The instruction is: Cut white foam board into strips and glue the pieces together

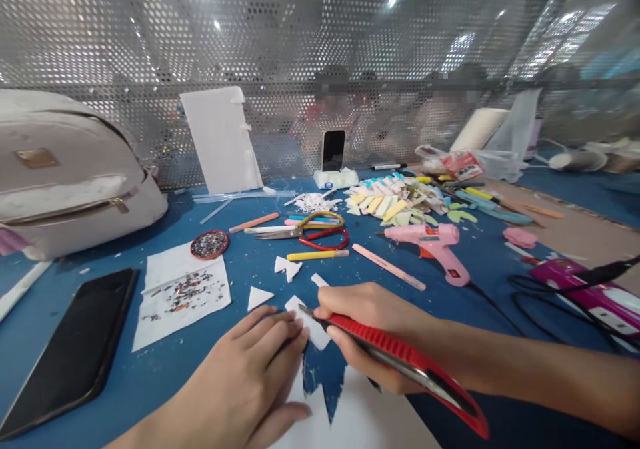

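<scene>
My right hand is closed around a red utility knife, whose blade tip touches a white foam sheet near the table's front edge. My left hand lies flat with fingers stretched out, pressing the sheet down just left of the blade. The sheet has a jagged cut edge between my hands. Small white triangular offcuts lie just beyond my fingers.
A black phone lies at left, beside a white paper with glitter. A pink glue gun, scissors, pencils and foam scraps lie further back. A white bag stands at far left. A perforated metal screen closes the back.
</scene>
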Available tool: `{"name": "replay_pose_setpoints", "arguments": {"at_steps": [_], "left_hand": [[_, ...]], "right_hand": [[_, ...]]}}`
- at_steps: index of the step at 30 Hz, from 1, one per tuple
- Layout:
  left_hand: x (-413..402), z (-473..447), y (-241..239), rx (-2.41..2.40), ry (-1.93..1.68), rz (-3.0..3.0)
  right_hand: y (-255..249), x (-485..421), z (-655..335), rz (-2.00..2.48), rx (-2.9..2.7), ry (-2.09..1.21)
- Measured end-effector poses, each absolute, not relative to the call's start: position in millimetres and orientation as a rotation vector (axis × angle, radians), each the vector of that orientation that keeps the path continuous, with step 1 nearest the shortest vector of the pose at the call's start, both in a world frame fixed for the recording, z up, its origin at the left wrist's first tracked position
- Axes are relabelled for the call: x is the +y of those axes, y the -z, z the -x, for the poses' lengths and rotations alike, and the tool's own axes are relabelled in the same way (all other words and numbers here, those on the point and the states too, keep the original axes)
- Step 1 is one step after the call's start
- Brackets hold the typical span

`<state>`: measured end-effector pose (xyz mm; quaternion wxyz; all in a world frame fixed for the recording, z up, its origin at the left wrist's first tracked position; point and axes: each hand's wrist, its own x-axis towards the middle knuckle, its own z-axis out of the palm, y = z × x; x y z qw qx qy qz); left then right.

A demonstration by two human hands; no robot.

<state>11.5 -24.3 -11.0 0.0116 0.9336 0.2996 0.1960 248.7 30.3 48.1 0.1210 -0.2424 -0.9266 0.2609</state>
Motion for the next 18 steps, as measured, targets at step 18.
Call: {"name": "replay_pose_setpoints", "arguments": {"at_steps": [18], "left_hand": [[-29, -15, -5, 0.969, -0.464, -2.848]], "right_hand": [[-50, 17, -256, 0.732, -2.72, -0.721]]}}
